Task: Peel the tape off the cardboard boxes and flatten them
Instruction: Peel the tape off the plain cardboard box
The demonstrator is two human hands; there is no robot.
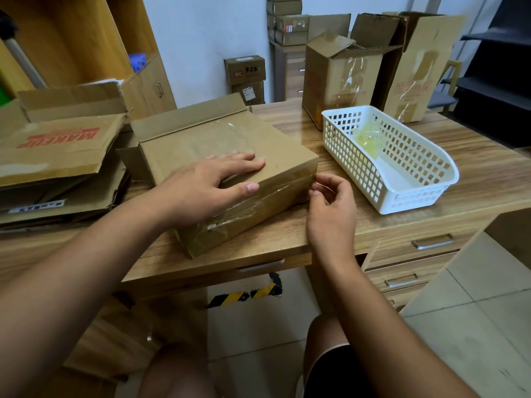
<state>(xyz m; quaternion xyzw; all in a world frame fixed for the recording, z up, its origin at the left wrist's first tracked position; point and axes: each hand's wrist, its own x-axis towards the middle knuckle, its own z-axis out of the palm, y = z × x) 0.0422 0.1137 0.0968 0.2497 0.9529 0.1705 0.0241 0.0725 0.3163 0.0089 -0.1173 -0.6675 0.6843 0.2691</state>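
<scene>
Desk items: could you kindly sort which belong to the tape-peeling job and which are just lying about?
In the job: taped box, clear tape, left hand, right hand, flattened boxes, standing boxes, white basket.
Lying about: boxes by the wall, wooden cabinet.

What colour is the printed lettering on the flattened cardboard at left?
Red lettering on the brown flattened cardboard; head view shows it.

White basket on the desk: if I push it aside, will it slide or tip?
The white basket probably slides rather than tips: it sits low and wide on the smooth desk. Likely light, holding only crumpled tape.
</scene>
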